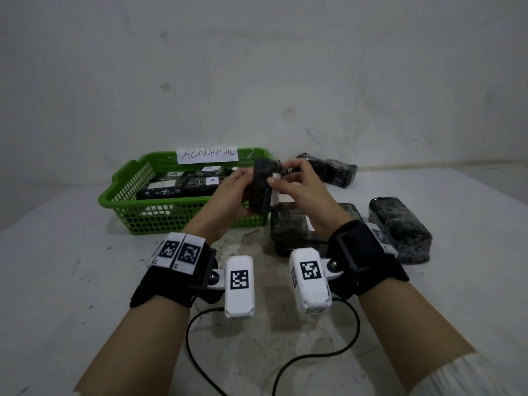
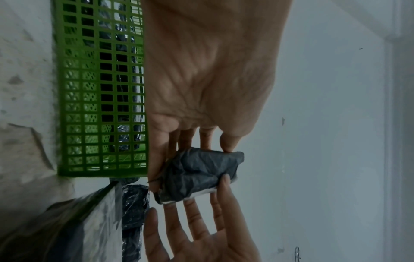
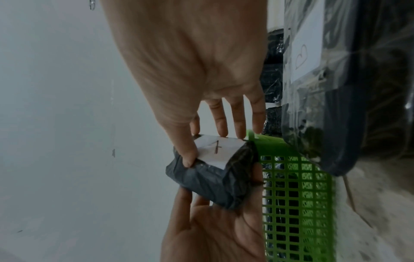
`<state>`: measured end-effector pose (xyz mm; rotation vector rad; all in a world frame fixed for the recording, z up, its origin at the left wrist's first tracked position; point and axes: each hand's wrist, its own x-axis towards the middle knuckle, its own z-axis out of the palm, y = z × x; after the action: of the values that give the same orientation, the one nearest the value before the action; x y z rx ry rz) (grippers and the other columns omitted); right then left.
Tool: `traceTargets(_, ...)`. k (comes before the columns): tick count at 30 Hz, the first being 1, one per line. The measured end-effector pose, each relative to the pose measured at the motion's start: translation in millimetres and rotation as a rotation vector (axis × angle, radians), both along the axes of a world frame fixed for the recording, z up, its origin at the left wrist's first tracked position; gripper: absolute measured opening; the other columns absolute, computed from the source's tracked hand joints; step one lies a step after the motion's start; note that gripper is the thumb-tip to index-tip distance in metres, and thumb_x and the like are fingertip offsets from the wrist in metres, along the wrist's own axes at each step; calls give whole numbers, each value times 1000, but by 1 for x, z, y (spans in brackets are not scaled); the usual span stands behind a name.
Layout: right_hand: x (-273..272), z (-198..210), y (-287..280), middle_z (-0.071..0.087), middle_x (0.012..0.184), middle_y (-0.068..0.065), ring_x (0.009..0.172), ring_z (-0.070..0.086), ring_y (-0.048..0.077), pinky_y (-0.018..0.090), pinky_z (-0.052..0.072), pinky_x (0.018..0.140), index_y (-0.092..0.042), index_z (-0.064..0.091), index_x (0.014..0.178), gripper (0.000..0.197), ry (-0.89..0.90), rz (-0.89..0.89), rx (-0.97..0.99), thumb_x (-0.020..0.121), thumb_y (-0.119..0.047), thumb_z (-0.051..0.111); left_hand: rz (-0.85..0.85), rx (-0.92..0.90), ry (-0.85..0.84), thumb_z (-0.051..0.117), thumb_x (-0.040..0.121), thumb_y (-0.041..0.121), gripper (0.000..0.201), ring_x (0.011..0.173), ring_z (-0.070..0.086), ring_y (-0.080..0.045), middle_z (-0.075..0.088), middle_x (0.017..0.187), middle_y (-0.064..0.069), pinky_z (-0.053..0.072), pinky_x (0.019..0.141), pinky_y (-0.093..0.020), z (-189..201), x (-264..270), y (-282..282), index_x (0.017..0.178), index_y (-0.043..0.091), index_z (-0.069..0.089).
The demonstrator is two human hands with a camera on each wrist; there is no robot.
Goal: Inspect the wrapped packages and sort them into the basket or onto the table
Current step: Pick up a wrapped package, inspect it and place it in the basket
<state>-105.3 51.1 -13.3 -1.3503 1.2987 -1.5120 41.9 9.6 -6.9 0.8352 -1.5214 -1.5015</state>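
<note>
A small package wrapped in dark grey plastic [image 1: 261,185] [image 2: 199,174] [image 3: 209,175] is held up between both hands, just in front of the green basket [image 1: 120,192]. My left hand [image 1: 233,192] grips its left side with fingers and thumb curled round it. My right hand [image 1: 291,181] pinches its right side, with the thumb on a white paper label [image 3: 213,150] marked with a handwritten letter. The basket carries a paper sign reading ABNORMAL [image 1: 208,153] and holds several wrapped packages with white labels [image 1: 183,185].
More black wrapped packages lie on the white table: one under my right wrist [image 1: 294,224], one at the right [image 1: 400,230], two near the wall [image 1: 333,170]. Black cables [image 1: 197,338] run across the near table.
</note>
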Motion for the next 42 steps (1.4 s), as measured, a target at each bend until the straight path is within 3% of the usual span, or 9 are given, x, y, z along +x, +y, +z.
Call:
traceTargets(2, 0, 2, 1, 56, 93, -1, 88, 62, 15, 40, 55, 78, -21, 44, 119, 38, -49, 25, 19, 89, -18, 67, -43, 0, 17, 36, 101, 32, 34, 110, 62, -21, 64, 119, -8, 57, 72, -35, 0, 1, 0, 124, 13, 53)
traceTargets(5, -1, 6, 4, 60, 102, 1, 95, 65, 17, 41, 57, 79, -22, 44, 131, 45, -53, 52, 41, 91, -20, 64, -67, -33, 7, 43, 99, 31, 23, 107, 62, -18, 64, 115, -3, 57, 72, -32, 0, 2, 1, 114, 19, 55)
traceTargets(8, 2, 6, 4, 63, 111, 8, 96, 66, 20, 40, 58, 73, -19, 58, 123, 32, -24, 46, 37, 93, -28, 61, -86, -79, -20, 46, 98, 23, 17, 104, 62, -18, 62, 111, -3, 57, 71, -30, -1, 3, 1, 113, 21, 54)
traceTargets(14, 3, 5, 4, 63, 92, 5, 76, 65, 19, 37, 57, 61, -8, 63, 114, 24, -104, -1, 25, 93, -20, 61, -123, -101, -64, 50, 96, 13, 14, 104, 62, -22, 62, 109, -6, 55, 82, -36, -1, 2, 1, 106, 21, 57)
traceTargets(20, 1, 5, 5, 67, 99, 7, 84, 66, 17, 39, 58, 66, -7, 61, 118, 28, -50, 43, 27, 91, -14, 63, -61, -125, -45, 52, 95, 12, 20, 100, 64, -21, 62, 115, -11, 58, 71, -29, -2, -1, 3, 113, 18, 56)
traceTargets(26, 0, 6, 7, 66, 94, 5, 78, 65, 16, 31, 58, 59, -9, 62, 113, 21, -77, 33, 11, 92, -12, 61, -119, -122, -49, 47, 94, -2, 38, 103, 63, -20, 63, 114, -7, 56, 83, -30, -1, 3, 3, 125, 17, 54)
traceTargets(32, -2, 4, 6, 66, 103, 12, 85, 66, 19, 33, 58, 64, -9, 60, 118, 29, -25, 72, 5, 89, -8, 62, -128, -146, -57, 49, 91, -8, 44, 102, 63, -20, 63, 108, -4, 54, 87, -34, 0, 5, 3, 123, 22, 55)
traceTargets(39, -3, 4, 3, 64, 117, 12, 96, 67, 23, 32, 58, 65, -17, 55, 128, 43, -20, 79, 9, 86, -14, 69, -122, -162, -31, 49, 88, -12, 51, 96, 65, -17, 62, 107, -2, 54, 76, -27, 1, 6, 4, 123, 25, 51)
traceTargets(42, -2, 2, 2, 64, 118, 12, 87, 67, 18, 29, 55, 61, -18, 53, 132, 48, -25, 55, -8, 86, -15, 70, -105, -161, 4, 53, 89, -7, 47, 92, 67, -18, 63, 111, -6, 55, 69, -26, 0, 4, 3, 120, 27, 47)
